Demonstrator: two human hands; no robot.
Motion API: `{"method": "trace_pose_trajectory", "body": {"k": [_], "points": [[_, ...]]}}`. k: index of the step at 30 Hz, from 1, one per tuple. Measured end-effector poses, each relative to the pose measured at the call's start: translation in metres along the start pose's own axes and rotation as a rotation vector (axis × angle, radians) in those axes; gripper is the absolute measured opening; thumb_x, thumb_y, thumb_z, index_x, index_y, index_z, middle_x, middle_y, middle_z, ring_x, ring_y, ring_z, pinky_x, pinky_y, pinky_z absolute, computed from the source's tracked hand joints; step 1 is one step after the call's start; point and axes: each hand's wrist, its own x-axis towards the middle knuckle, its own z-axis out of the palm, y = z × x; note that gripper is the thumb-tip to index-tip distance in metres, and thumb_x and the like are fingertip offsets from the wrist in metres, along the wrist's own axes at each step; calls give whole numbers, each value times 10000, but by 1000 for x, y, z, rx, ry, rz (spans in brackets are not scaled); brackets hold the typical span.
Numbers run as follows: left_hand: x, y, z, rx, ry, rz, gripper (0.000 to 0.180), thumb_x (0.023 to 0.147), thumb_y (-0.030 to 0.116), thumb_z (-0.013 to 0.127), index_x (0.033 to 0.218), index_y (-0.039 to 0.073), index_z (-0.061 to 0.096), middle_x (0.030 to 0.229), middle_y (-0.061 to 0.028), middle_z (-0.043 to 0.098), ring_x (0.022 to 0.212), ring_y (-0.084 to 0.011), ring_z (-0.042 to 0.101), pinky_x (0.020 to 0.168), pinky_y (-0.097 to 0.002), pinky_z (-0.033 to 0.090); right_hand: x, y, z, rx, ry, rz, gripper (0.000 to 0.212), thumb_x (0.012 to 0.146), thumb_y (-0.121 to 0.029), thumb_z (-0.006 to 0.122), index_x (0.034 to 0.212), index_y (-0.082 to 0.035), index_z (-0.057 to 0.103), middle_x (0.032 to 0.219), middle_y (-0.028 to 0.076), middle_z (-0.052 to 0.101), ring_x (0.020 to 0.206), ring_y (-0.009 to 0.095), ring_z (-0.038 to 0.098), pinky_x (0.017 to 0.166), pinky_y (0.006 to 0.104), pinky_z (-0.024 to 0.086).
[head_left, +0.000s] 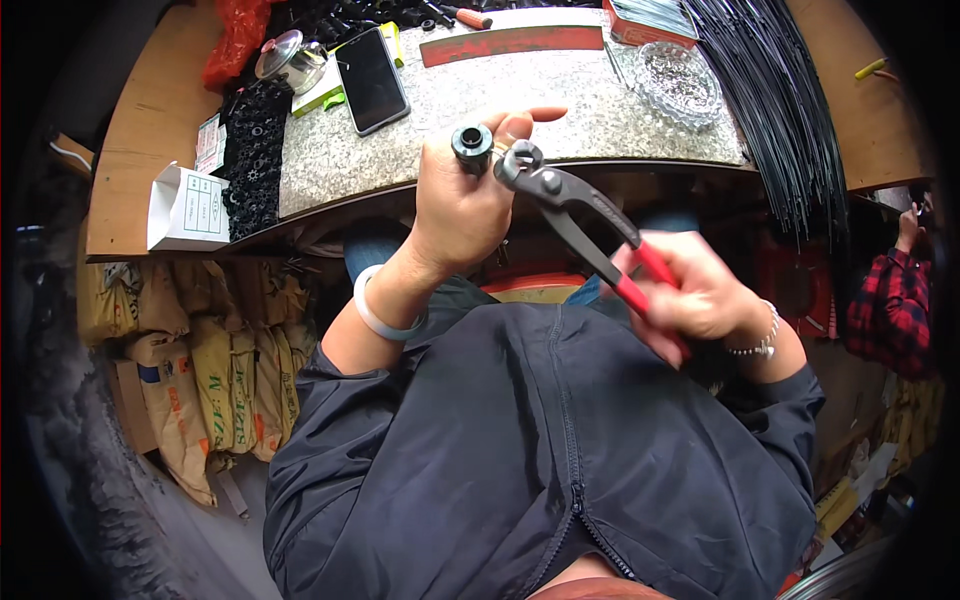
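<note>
- Two hands: the left hand (462,205) curls round one dark tube (472,150), one finger pointing out to the right; the right hand (692,290), blurred, grips both red handles of one pair of pliers (551,183).
- The tube and the plier head are held up by the middle of the front edge of the desk (150,125); whether the plier head bites anything, I cannot tell.
- One speckled slab (440,105) along the desk's front edge, carrying one phone (372,82) to the left, one red strip (512,45) behind and one glass dish (680,85) to the right.
- One white box (188,208) at the front left corner.
- One bundle of dark rods (775,110), too many to count, hanging over the front edge at the right.
</note>
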Motion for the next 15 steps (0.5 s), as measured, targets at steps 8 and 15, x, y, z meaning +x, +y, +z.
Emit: {"method": "trace_pose_trajectory", "body": {"k": [8, 15], "points": [[1, -4, 2, -7, 36, -72, 349, 943, 247, 456, 1098, -39, 583, 569, 97, 385, 483, 23, 315, 422, -166, 231, 14, 20, -4, -1394, 772, -707, 455, 817, -55, 587, 1234, 9, 418, 966, 184, 527, 848, 284, 564, 734, 350, 461], [-1, -4, 1, 36, 12, -24, 357, 941, 251, 460, 1106, -41, 581, 551, 103, 383, 473, 17, 304, 429, -178, 214, 10, -3, 3, -548, 175, -135, 483, 695, -40, 696, 1102, 1, 439, 583, 23, 491, 514, 111, 523, 506, 237, 440]]}}
